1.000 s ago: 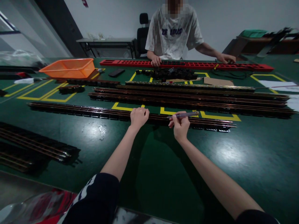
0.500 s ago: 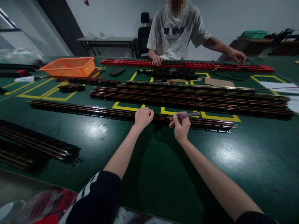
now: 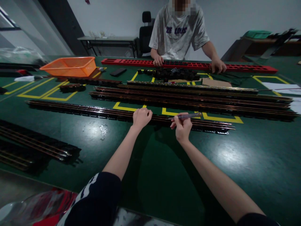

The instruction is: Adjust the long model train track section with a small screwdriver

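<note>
The right grip (image 3: 182,128) pinched a pen (image 3: 192,115) that could have skidded had the strip (image 3: 80,110) slid beneath the left grip (image 3: 141,118), whose hold I couldn't tell.

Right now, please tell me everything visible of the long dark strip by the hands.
The strip is narrow and black, with coppery rods, apparently metal, running lengthwise and jutting out at right. It lies on the table. The left hand covers part; the thin tool in the right hand points at it, contact unclear.
</note>
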`<state>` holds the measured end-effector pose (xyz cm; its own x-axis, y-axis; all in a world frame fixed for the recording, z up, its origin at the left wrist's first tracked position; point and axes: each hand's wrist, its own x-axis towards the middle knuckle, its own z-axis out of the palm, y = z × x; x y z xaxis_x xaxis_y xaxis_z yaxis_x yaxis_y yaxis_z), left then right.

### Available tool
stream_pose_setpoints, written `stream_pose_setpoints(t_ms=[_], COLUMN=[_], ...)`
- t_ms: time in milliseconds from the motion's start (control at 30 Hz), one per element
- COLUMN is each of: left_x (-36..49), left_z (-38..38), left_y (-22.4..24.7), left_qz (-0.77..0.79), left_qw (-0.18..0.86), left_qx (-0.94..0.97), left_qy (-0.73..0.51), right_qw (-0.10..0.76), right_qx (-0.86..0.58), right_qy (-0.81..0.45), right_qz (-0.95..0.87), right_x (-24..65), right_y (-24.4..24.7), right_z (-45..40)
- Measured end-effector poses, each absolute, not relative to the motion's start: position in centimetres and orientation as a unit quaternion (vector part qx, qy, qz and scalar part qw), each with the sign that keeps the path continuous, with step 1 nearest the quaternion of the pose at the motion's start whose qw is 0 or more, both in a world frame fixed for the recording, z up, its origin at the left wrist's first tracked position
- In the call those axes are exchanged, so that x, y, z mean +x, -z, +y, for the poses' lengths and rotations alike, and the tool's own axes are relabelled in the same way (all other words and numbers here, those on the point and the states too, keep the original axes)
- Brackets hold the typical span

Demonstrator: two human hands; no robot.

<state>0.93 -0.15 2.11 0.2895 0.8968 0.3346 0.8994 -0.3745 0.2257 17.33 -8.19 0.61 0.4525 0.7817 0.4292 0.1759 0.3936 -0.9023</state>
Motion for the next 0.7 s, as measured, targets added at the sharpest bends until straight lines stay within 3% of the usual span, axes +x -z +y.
stream_pose_setpoints(t_ms=[700], left_x=[0.96], left_z=[-0.15], left_y=[-2.16], left_qz=[-0.541], left_qw=[0.010], left_qx=[-0.815], left_qy=[0.206], right_qw=[0.677], right_qx=[-0.508], right_qy=[-0.219], right_qz=[-0.485], right_x=[17.32], right_y=[-0.57], right_z=[-8.25])
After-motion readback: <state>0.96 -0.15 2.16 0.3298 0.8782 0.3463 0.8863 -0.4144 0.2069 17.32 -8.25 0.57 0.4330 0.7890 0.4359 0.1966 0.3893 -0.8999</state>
